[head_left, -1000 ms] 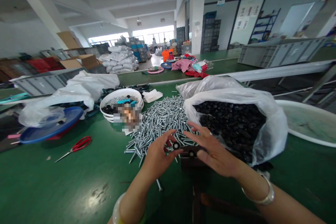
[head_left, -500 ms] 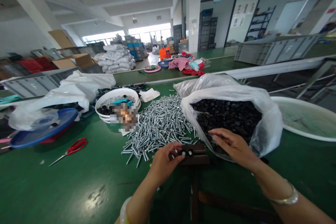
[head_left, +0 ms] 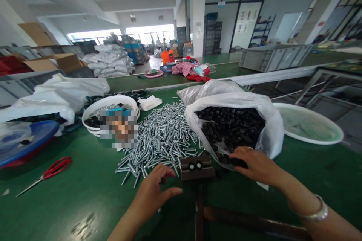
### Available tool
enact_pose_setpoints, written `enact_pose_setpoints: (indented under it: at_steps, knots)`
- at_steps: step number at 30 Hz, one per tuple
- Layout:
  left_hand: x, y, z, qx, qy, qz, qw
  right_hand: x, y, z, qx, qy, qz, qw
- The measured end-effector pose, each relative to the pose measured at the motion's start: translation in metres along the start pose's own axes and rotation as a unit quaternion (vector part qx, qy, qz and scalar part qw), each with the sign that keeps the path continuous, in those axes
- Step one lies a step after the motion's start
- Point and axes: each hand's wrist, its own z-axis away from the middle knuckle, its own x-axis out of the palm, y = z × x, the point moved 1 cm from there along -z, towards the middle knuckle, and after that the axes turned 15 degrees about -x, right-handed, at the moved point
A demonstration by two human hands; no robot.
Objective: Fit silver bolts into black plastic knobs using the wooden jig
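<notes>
My left hand (head_left: 154, 192) is open, thumb and fingers apart, just left of a brown grooved block (head_left: 198, 174). Two small round black pieces (head_left: 195, 166) with pale centres sit side by side on the block. At the near lip of a white plastic bag (head_left: 195, 116), my right hand (head_left: 256, 165) reaches toward the black ring-like parts (head_left: 234, 124) inside. Its thumb and fingers are apart, and I see nothing held between them. Left of the bag spreads a pile of silver screws (head_left: 161, 131). A hammer-like tool with a wooden handle (head_left: 243, 218) lies in front of the block.
Red-handled scissors (head_left: 55, 167) lie on the green table (head_left: 56, 203) at left, near a blue tray (head_left: 42, 135). A white bowl (head_left: 87, 115) of small parts stands behind the screws, partly blurred out. To the right is a white round tray (head_left: 313, 139).
My left hand has let go of the black pieces on the block and drawn back to the left. My right hand has come lower at the bag's lip. The camera view has shifted.
</notes>
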Motion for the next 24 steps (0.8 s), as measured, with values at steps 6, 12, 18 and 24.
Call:
enact_pose_setpoints:
  at_steps: [6,12,18,24]
  knots:
    - [0.008,-0.061,0.034,-0.087,-0.083,-0.044,0.992,0.015,-0.004,-0.005,0.046,-0.010,0.048,0.998]
    - [0.025,-0.058,-0.013,-0.023,0.097,0.009,0.995,0.018,0.006,-0.017,0.077,0.056,0.048,0.994]
    - [0.039,-0.023,-0.056,0.024,0.157,0.059,0.986,0.014,0.027,-0.026,0.083,0.126,0.090,0.984]
    - [0.047,-0.012,-0.070,0.001,0.141,0.105,0.984,0.005,0.055,-0.070,0.125,0.089,0.071,0.986]
